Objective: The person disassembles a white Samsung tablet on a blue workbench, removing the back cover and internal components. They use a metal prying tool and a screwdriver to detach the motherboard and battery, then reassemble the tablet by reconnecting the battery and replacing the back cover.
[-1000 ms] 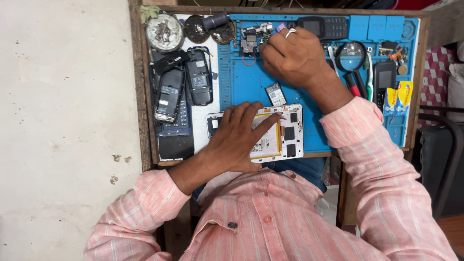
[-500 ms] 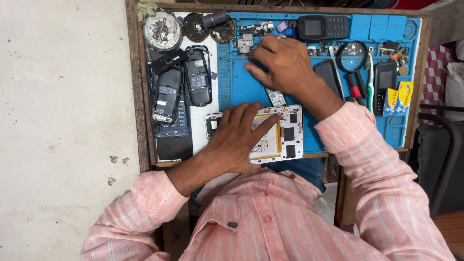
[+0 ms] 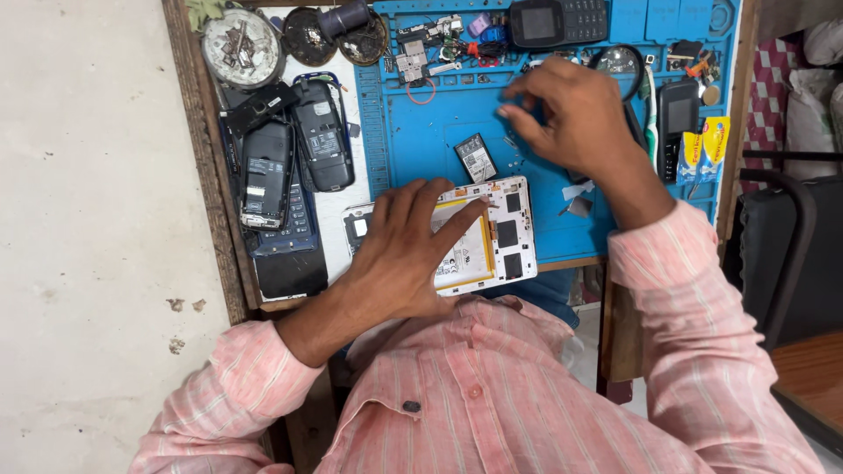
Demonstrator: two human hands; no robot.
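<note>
**Phone repair bench from above**

Small wooden table (image 3: pixel 204 167) against a pale, stained wall or floor surface (image 3: pixel 79 219) on the left. Covered mostly by a blue work mat (image 3: pixel 421 140), ridged and with small trays along its far edge. At the near edge of the mat, an opened tablet (image 3: pixel 505 233), white frame, yellow-edged battery and dark chips showing. Pressed flat on it, the left hand (image 3: pixel 399 250), fingers spread wide, gripping nothing. Above the middle of the mat, the right hand (image 3: pixel 571 114), fingers bent and drawn loosely together; whether anything small is pinched between them, impossible to tell. Just beyond the tablet, a small dark battery (image 3: pixel 476 158) lying alone on the mat. On the left, off the mat, a heap of stripped dark phones (image 3: pixel 290 167); behind them a round dish of metal scraps (image 3: pixel 241 48). At the far edge, a black keypad phone (image 3: pixel 558 22). On the right side, another small phone (image 3: pixel 678 114) beside yellow packets (image 3: pixel 707 149). Further right, a dark chair frame (image 3: pixel 790 237) and checked red-and-white cloth (image 3: pixel 773 88).
</note>
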